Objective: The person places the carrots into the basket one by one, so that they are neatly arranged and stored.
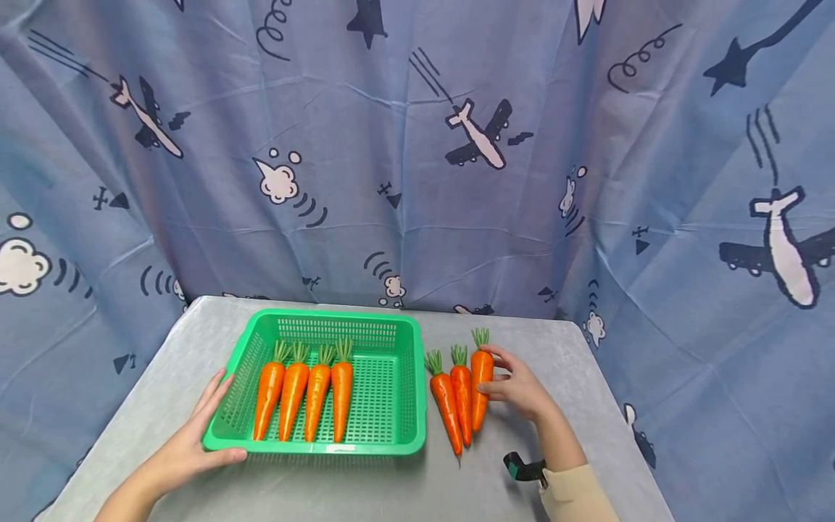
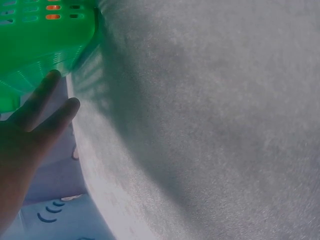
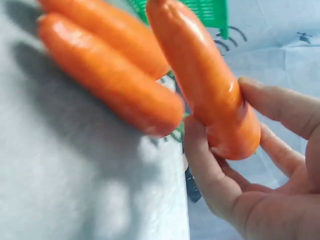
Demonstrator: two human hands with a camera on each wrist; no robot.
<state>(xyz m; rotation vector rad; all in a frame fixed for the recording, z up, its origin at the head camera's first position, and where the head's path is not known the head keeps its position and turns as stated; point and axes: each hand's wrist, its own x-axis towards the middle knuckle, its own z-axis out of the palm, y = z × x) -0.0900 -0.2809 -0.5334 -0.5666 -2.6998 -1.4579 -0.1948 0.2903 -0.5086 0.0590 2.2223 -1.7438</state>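
My right hand point(image 1: 518, 380) pinches an orange carrot point(image 1: 481, 380) with a green top, thumb on one side and fingers on the other. In the right wrist view this carrot point(image 3: 205, 80) is raised off the table. Just left of it, two more carrots point(image 1: 446, 406) lie side by side on the table. Against the left side of a green plastic basket point(image 1: 420, 391) rests my left hand point(image 1: 189, 442), fingers spread and thumb near the front corner. Inside the basket several carrots point(image 1: 296, 391) lie in a row, tops pointing away, in its left and middle part.
The grey table point(image 1: 365, 489) ends at a blue curtain point(image 1: 339, 239) printed with planes, which surrounds it at the back and sides. A black wrist camera mount point(image 1: 522, 467) sticks out beside my right wrist.
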